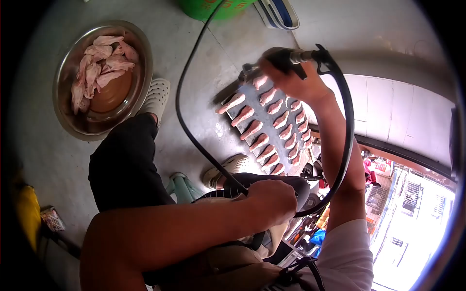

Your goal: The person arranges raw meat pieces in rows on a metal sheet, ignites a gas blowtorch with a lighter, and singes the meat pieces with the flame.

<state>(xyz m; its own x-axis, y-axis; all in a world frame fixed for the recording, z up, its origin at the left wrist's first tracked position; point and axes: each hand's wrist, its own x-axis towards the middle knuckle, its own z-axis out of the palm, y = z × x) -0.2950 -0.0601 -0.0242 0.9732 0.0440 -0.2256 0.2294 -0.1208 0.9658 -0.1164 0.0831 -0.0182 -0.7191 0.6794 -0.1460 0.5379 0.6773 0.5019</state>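
My right hand (303, 85) is closed around a dark torch-like tool (281, 60), slightly blurred. Its front end is over the far edge of a dark tray (264, 111) bearing rows of pale pink meat pieces (251, 130) that look like poultry legs. A black hose (346, 121) runs from the tool's fitting down to my left hand (274, 201), which grips it near my right knee. The hose also loops up past the floor. Whether the tool touches the meat, I cannot tell.
A metal basin (145, 63) with more meat pieces stands on the floor at the left, beside my left shoe (157, 99). A green container (213, 8) stands at the top. Between my legs is a pale green stool (182, 186). A bright opening is at the right.
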